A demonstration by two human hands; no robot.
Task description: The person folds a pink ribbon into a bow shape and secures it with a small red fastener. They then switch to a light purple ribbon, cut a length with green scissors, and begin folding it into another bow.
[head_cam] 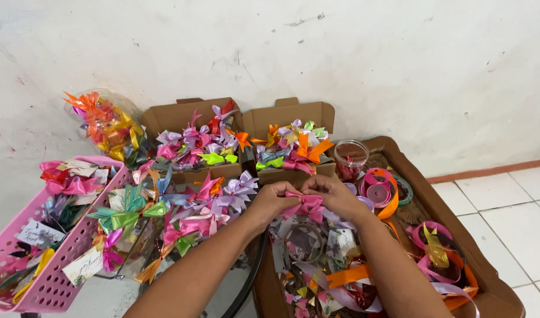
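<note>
A pink bow sits pinched between both sets of fingers, left hand and right hand gripping opposite loops, seemingly to shape it. Forearms converge from below, knuckles up. Beyond the fingers: two boxes of bows; right, ribbon rolls; left, a pink basket.

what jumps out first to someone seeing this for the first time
Both hands meet at centre, the left hand and right hand pinching a pink ribbon bow. Behind them two open cardboard boxes overflow with bright ribbon bows, and a pink basket sits at the left.
</note>
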